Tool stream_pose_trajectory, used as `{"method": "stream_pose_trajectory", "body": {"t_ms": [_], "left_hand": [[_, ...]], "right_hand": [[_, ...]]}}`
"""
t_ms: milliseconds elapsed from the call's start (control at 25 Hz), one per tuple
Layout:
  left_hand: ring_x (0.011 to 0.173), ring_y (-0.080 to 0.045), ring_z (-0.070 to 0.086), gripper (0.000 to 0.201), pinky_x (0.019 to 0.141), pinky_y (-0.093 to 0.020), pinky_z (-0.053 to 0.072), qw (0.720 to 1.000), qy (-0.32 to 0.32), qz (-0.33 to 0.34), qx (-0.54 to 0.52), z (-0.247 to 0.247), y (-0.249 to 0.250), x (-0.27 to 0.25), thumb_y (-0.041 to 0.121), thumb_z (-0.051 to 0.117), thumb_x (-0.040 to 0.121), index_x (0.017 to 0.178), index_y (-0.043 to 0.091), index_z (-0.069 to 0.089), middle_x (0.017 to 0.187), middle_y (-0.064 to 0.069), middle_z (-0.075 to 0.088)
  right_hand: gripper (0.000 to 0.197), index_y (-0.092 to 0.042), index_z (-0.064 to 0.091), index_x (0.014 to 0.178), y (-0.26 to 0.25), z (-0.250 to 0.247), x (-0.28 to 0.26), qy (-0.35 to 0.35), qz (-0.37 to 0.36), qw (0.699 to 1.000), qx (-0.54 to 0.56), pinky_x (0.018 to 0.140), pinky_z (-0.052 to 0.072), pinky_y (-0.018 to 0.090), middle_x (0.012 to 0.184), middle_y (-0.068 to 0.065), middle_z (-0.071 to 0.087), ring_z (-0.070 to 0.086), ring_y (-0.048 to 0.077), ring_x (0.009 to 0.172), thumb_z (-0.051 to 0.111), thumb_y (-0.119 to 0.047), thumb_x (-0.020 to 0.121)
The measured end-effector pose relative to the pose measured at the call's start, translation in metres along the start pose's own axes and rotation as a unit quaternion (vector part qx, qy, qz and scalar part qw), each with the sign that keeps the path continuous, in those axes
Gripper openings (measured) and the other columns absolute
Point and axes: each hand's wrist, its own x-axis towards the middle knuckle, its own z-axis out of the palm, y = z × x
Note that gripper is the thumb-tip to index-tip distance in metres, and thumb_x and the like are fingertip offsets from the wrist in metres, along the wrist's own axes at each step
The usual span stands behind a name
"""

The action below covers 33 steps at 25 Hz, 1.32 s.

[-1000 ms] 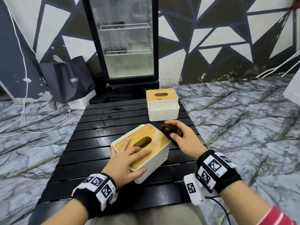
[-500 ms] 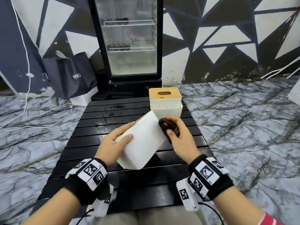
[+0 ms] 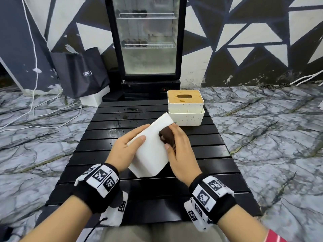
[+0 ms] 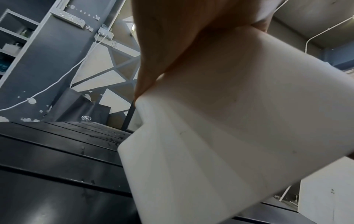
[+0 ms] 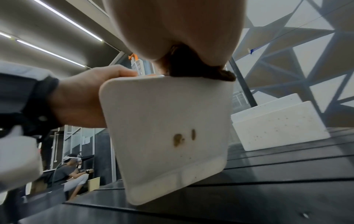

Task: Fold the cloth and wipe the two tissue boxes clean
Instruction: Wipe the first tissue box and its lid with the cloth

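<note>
While tipped on edge at the centre of the head view, the near tissue box (image 3: 150, 145) takes the cloth (image 3: 167, 136) on its upturned white face.
Left hand (image 3: 125, 147) clamps its side; right hand (image 3: 180, 151) presses the bunched brown cloth down. Brown spots (image 5: 184, 137) remain on its base, and the far tissue box (image 3: 185, 107) at upper centre of the black slatted table (image 3: 97, 161) looks unwiped.

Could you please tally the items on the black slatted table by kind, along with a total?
Tissue boxes: 2, the tilted white one that the left hand holds, and the wooden-lidded one at the far edge.
Cloths: 1, brown cloth in the right hand.
Total: 3
</note>
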Motion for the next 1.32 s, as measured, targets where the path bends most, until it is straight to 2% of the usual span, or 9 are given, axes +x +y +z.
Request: {"method": "stream_pose_trajectory", "body": {"t_ms": [120,280,520,640,760,960,1080,1240,1320], "left_hand": [[0.097,0.010,0.059,0.034,0.077,0.000,0.039,1.000,-0.008,-0.003,-0.008,-0.002,0.001,0.000,0.034,0.055,0.076,0.106,0.046,0.063,0.108,0.029,0.065],[0.101,0.006,0.059,0.034,0.083,-0.007,0.041,1.000,0.000,-0.013,-0.015,-0.001,0.000,-0.001,0.036,0.056,0.075,0.107,0.048,0.063,0.110,0.025,0.066],[0.119,0.001,0.052,0.041,0.104,-0.026,0.035,1.000,-0.010,0.005,-0.011,-0.002,-0.007,0.001,0.061,0.049,0.075,0.112,0.050,0.062,0.121,0.020,0.063],[0.123,-0.002,0.050,0.042,0.112,-0.033,0.030,1.000,-0.016,0.014,-0.001,-0.001,-0.011,0.002,0.060,0.047,0.078,0.115,0.049,0.061,0.123,0.011,0.062],[0.119,-0.001,0.051,0.032,0.112,-0.032,0.031,1.000,-0.001,0.001,-0.014,0.000,-0.009,0.004,0.054,0.053,0.075,0.106,0.054,0.062,0.118,0.009,0.063],[0.115,0.000,0.053,0.039,0.103,-0.023,0.034,1.000,-0.007,0.002,-0.007,0.000,-0.009,0.003,0.055,0.049,0.077,0.113,0.048,0.062,0.122,0.006,0.062],[0.115,-0.007,0.055,0.040,0.105,-0.026,0.036,1.000,-0.010,0.007,-0.005,-0.001,-0.012,0.004,0.054,0.049,0.078,0.115,0.046,0.062,0.122,-0.002,0.062],[0.117,-0.007,0.054,0.043,0.107,-0.026,0.033,1.000,-0.022,0.005,-0.010,-0.004,-0.011,0.006,0.058,0.049,0.071,0.112,0.051,0.061,0.123,-0.004,0.062],[0.116,-0.005,0.053,0.045,0.105,-0.023,0.033,1.000,-0.027,0.009,-0.009,-0.004,-0.009,0.006,0.058,0.048,0.071,0.113,0.049,0.061,0.124,-0.004,0.061]], "right_hand": [[0.055,-0.011,0.029,0.139,-0.002,0.001,0.011,-0.022,-0.023,0.999,-0.004,0.113,0.013,0.023,0.147,0.005,0.027,0.021,0.013,0.136,0.038,-0.023,0.086],[0.055,-0.010,0.030,0.138,0.009,-0.004,0.022,0.000,0.006,1.000,0.018,0.112,0.024,0.038,0.144,0.008,0.033,0.029,0.019,0.133,0.039,-0.021,0.085],[0.055,-0.009,0.031,0.137,-0.012,0.019,-0.012,0.006,-0.063,0.998,0.016,0.112,0.013,0.020,0.140,-0.003,0.029,0.020,0.008,0.132,0.034,-0.029,0.087],[0.054,-0.010,0.030,0.138,-0.018,0.022,0.002,-0.020,-0.077,0.997,0.008,0.113,0.013,0.023,0.144,0.003,0.030,0.021,0.010,0.134,0.033,-0.029,0.087],[0.050,-0.008,0.032,0.137,-0.013,0.015,0.026,-0.010,-0.070,0.997,0.009,0.111,0.017,0.023,0.143,0.008,0.034,0.027,0.016,0.132,0.038,-0.025,0.090],[0.052,-0.008,0.032,0.136,0.004,0.007,0.030,0.025,-0.023,0.999,0.017,0.110,0.022,0.032,0.142,0.008,0.036,0.030,0.019,0.131,0.039,-0.023,0.086],[0.055,-0.008,0.032,0.136,-0.003,0.015,0.016,0.019,-0.050,0.999,0.010,0.111,0.019,0.028,0.141,0.010,0.036,0.029,0.018,0.131,0.035,-0.030,0.086],[0.051,-0.008,0.032,0.136,-0.009,0.011,0.034,-0.004,-0.060,0.998,-0.002,0.110,0.015,0.019,0.142,0.008,0.035,0.028,0.017,0.133,0.040,-0.023,0.088],[0.052,-0.009,0.032,0.137,-0.007,0.005,0.046,-0.014,-0.051,0.999,-0.001,0.111,0.016,0.022,0.143,0.008,0.034,0.027,0.017,0.133,0.039,-0.022,0.087]]}}
